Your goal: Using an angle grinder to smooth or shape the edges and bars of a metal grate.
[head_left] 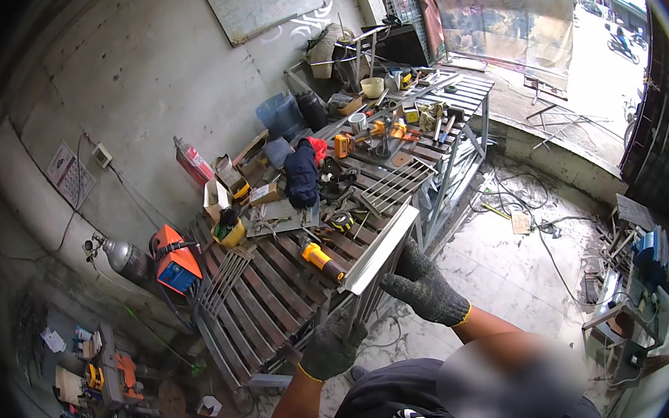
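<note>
A long pale metal channel [382, 251] lies slanted along the near edge of the slatted metal worktable [268, 310]. My right hand [429, 287], in a dark grey knit glove, is against its near side, fingers bent and partly hidden under it. Lower and to the left, my left hand [331, 351] in a matching glove is closed by the table edge, among dark metal bars. What its fingers hold is hidden. Just left of the channel rests a yellow and black angle grinder [323, 261]. A tape measure [342, 222] sits a little farther off.
A welded bar grille [398, 187] lies on the table beyond the channel. Dark cloth [301, 176], boxes and tools crowd the far side. An orange welding machine [175, 259] and a gas cylinder [128, 260] stand left. Cables [547, 226] trail over the floor at right.
</note>
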A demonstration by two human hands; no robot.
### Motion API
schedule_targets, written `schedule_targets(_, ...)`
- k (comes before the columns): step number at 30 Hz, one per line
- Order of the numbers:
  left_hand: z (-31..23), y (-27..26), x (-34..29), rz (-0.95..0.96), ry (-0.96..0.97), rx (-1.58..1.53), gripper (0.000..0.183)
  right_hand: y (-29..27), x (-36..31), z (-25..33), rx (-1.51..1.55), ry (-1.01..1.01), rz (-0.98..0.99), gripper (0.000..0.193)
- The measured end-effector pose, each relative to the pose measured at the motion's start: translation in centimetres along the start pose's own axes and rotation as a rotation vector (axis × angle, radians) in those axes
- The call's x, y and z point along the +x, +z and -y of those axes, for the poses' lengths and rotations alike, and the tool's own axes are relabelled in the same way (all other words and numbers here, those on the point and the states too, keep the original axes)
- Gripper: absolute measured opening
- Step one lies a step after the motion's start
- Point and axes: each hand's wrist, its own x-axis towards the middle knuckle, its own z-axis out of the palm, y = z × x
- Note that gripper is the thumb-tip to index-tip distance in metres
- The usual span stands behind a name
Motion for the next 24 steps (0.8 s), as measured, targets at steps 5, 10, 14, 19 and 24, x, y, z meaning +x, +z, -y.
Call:
schedule_targets(5, -1.7, -2.9, 2.1, -0.073, 0.022, -0.113, 0.049, -0.5, -0.4, -1.9, 0.036, 0.026, -0.028, 0.101)
schedule_targets(10, -3.3, -6.0, 3.2, 0.018, -0.066, -0.088, 0.045, -1.4, -0.5, -3.8, -0.036, 0.043, -0.041, 0.091)
schedule_targets(14, -3.1, -6.9, 2.1, 0.248, -0.201, -0.246, 0.045, -2.2, -0.8, -5.5, -0.061, 0.179, -0.041, 0.063)
schedule_targets(19, -2.4, -6.9, 0.8, 0.216, -0.163, -0.133, 0.030, -2.7, -1.5, -8.9, 0.109, 0.309, -0.076, 0.066)
schedule_targets(24, -2.3, -7.7, -0.5, 0.412, -0.320, -0.010, 0.040, -2.0, -1.9, -11.2, 0.246, 0.434, -0.130, 0.050)
